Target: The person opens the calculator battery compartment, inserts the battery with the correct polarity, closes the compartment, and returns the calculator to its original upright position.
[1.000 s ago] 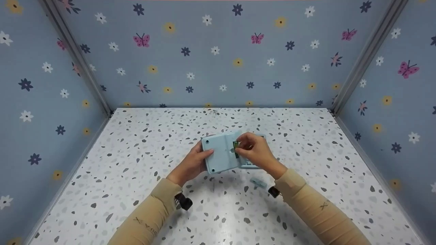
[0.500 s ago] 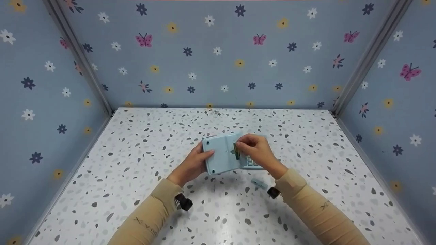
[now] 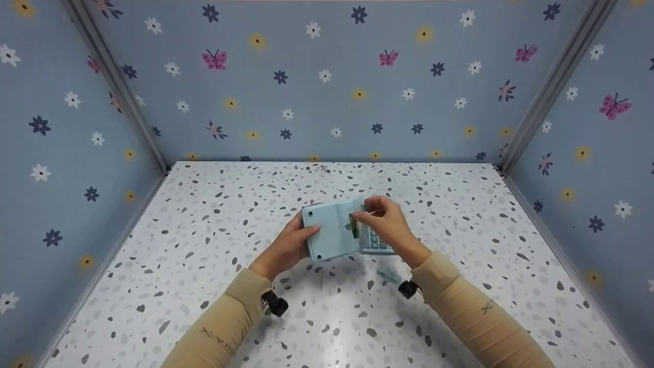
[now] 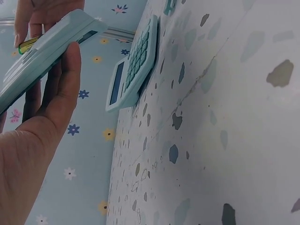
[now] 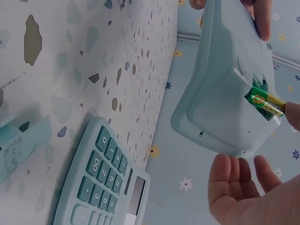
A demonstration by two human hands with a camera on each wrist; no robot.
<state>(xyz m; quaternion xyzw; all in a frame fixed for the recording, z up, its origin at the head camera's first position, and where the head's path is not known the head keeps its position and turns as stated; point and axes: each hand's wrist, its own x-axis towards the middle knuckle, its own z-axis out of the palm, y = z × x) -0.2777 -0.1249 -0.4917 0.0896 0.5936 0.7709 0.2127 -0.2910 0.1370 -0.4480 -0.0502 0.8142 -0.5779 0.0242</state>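
Note:
My left hand [image 3: 291, 243] grips a light blue calculator [image 3: 327, 235] by its left side, thumb on the back, which faces up. Its battery compartment lies open at the right. One end of a green and yellow battery [image 5: 265, 100] sits in that slot, and the other end sticks out at a tilt. The thumb of my right hand [image 3: 391, 225] presses on this raised end. Its other fingers are loosely bent near the calculator's edge, apart from the battery. Whether they touch the edge I cannot tell. The calculator's keys are hidden.
A second light blue calculator [image 5: 93, 187] lies on the speckled table [image 3: 230, 204], keys up, below the right hand. Nearer the front is a small light blue plastic piece [image 3: 389, 276], like a battery cover. Flower-patterned walls [image 3: 327, 102] enclose the back and sides.
My right fingers have come off the battery and opened toward the calculator's edge, leaving the thumb on it. The battery has shifted slightly in its slot. The left hand's grip stays the same.

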